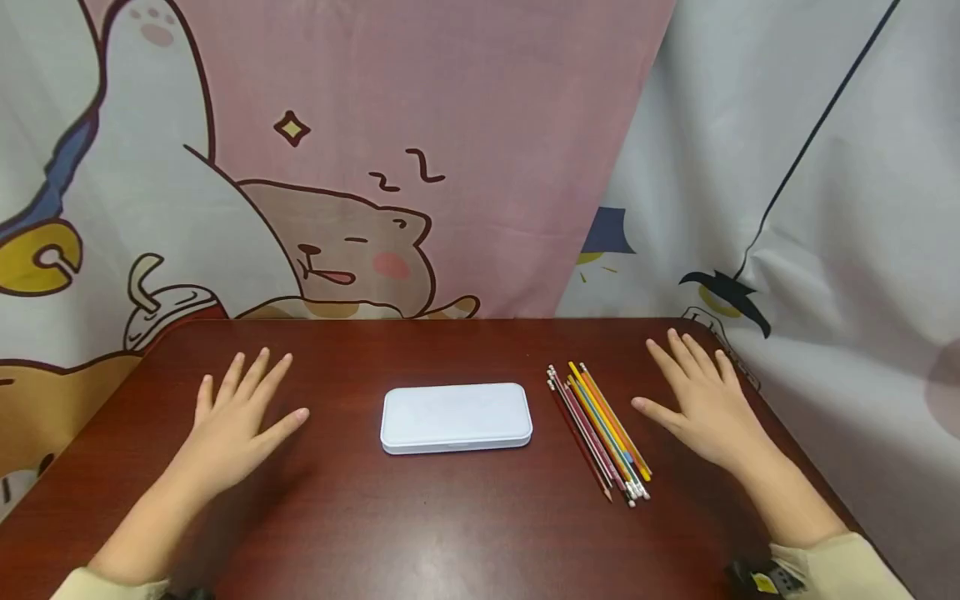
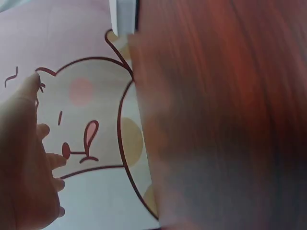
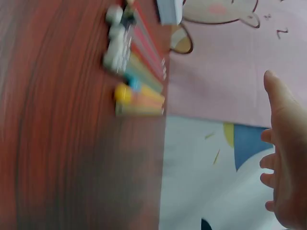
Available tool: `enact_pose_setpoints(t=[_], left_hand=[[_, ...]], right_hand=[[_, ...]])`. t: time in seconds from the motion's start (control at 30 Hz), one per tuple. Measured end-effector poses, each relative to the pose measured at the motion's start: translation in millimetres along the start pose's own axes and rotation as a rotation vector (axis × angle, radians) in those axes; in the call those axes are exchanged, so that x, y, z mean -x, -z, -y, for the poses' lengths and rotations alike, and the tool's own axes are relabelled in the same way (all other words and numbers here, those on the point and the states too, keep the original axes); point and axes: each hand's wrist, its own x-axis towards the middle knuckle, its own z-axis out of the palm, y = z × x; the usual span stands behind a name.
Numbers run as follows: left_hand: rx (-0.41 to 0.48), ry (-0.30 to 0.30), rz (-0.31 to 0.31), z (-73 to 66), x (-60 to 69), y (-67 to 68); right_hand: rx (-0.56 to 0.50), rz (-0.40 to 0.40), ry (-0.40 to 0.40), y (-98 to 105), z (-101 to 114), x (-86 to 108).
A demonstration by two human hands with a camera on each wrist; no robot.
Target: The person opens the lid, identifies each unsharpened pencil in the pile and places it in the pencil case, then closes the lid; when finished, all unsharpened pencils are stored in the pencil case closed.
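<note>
A closed white pencil case (image 1: 456,418) lies flat near the middle of the dark red-brown table. To its right rests a loose bundle of several pencils (image 1: 600,433), side by side and slanted, in yellow, orange, white, maroon and other colours. My left hand (image 1: 236,425), fingers spread, is left of the case and holds nothing. On the other side, my right hand (image 1: 705,408) is spread too, just right of the pencils without touching them. The right wrist view shows the pencils (image 3: 139,62) blurred; one end of the case (image 2: 125,17) appears in the left wrist view.
The wooden tabletop (image 1: 337,517) reaches back to a printed curtain (image 1: 510,150) with cartoon animals, which hangs along its far edge and down the right side. A dark wrist strap (image 1: 765,577) sits by the right sleeve.
</note>
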Motion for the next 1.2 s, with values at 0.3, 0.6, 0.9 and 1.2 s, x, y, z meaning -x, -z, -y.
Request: enact_pose_setpoints(t=[0.3, 0.6, 0.9, 1.2], left_hand=[[0.237, -0.041, -0.088, -22.9, -6.7, -26.2], [0.455, -0.013, -0.087, -40.4, -15.1, -50.0], [0.581, -0.013, -0.06, -47.1, -18.8, -78.9], [0.669, -0.024, -0.005, -46.5, -18.5, -96.0]], right_hand=[[-0.119, -0.159, 0.112, -14.5, 45.6, -10.0], [-0.219, -0.274, 0.204, -32.7, 87.7, -22.7], [-0.324, -0.281, 0.293, -51.8, 119.6, -33.5], [-0.36, -0.229, 0.379, -70.1, 143.5, -47.1]])
